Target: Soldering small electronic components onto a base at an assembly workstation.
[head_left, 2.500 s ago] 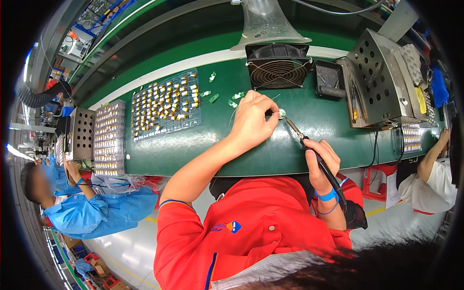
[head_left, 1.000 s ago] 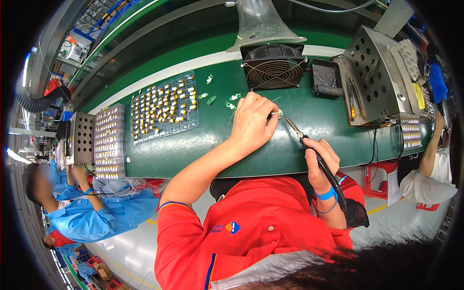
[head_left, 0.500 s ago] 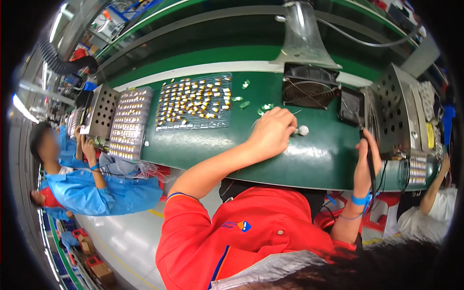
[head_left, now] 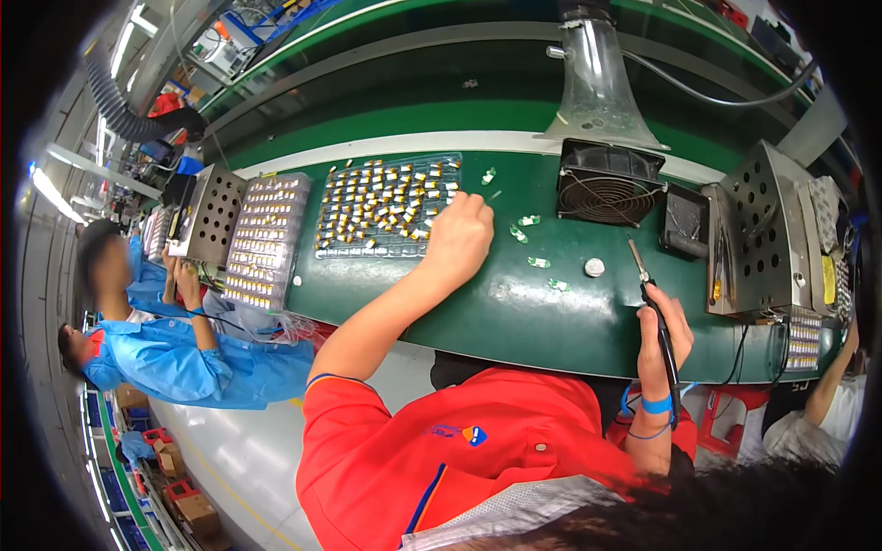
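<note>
My right hand [head_left: 666,340] grips a soldering iron [head_left: 647,278], its metal tip pointing up and away over the green bench. At the right edge of a clear tray [head_left: 390,207] filled with small white-and-yellow parts, my left hand [head_left: 462,241] is closed with its fingers bent. A thin sliver sticks out beside its fingers; what the hand holds is hidden. Several small green-and-white pieces [head_left: 538,263] lie scattered on the bench between my hands. Nearer the iron sits a small round silvery piece [head_left: 594,267].
A black fan [head_left: 608,184] stands beneath a clear extraction hood [head_left: 597,87]. Beside it are a black square box [head_left: 685,220] and a perforated metal box [head_left: 758,225]. Another tray [head_left: 266,241] of parts lies left, near a co-worker in blue [head_left: 197,358].
My left hand has moved left from the scattered pieces to the tray's edge. The soldering iron now reaches forward over the bench, where before it was held upright further right.
</note>
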